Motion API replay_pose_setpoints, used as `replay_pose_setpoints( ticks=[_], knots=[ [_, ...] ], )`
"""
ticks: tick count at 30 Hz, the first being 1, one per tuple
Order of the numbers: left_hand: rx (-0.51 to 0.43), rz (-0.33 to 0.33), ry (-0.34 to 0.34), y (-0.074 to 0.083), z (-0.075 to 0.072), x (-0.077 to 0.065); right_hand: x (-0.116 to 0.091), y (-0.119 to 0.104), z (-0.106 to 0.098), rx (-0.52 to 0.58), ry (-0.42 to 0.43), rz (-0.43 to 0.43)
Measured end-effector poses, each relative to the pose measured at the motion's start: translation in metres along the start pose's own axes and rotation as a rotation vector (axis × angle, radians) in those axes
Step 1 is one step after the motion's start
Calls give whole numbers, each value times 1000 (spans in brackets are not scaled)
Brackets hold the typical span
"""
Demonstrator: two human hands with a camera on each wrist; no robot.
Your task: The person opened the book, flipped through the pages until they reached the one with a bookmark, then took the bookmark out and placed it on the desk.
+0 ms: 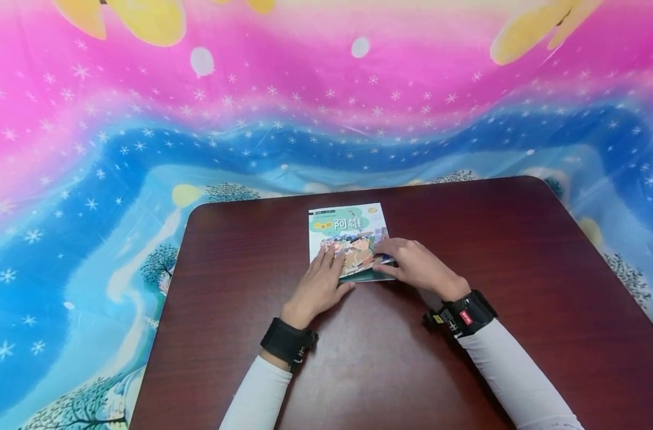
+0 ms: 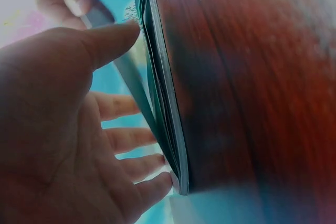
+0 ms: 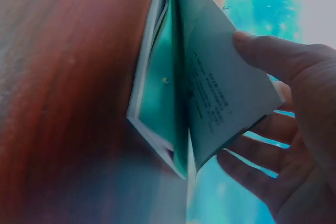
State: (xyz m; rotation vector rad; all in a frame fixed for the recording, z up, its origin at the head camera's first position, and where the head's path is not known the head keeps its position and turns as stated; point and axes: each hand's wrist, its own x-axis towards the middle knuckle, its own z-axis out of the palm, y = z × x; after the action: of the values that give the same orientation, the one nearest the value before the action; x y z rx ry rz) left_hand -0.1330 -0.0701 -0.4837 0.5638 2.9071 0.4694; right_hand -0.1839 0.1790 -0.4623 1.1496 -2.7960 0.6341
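Observation:
A thin picture book (image 1: 344,240) with a colourful illustrated cover lies on the dark wooden table. My left hand (image 1: 318,285) rests its fairly straight fingers on the lower left of the cover, and its thumb sits apart near the bottom edge. At the book's right side my right hand (image 1: 422,267) pinches the front cover (image 3: 223,72), thumb on the inner face and fingers on the outer one. The cover is partly raised there, baring a green page (image 3: 160,85) and printed text inside the cover. In the left wrist view the book's edge (image 2: 170,108) gapes in a narrow wedge.
The reddish-brown table (image 1: 235,286) has rounded far corners. Behind and beside it hangs a pink and blue cloth (image 1: 305,101) printed with snowflakes, balloons and trees. A black band with a small device is strapped round each wrist.

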Motion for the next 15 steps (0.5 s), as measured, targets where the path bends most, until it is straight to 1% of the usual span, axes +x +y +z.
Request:
replay_pose_setpoints(
  ticks=[3, 8, 11, 15],
  knots=[
    [7, 3, 31, 1, 0, 2, 2, -2, -5, -18, 80, -39],
    [-7, 23, 120, 1, 1, 4, 5, -7, -12, -34, 181, -95],
    [-46, 26, 169, 0, 0, 3, 6, -9, -14, -32, 206, -94],
    [-106, 9, 206, 0, -1, 2, 4, -9, -17, -23, 204, -46]
  ],
)
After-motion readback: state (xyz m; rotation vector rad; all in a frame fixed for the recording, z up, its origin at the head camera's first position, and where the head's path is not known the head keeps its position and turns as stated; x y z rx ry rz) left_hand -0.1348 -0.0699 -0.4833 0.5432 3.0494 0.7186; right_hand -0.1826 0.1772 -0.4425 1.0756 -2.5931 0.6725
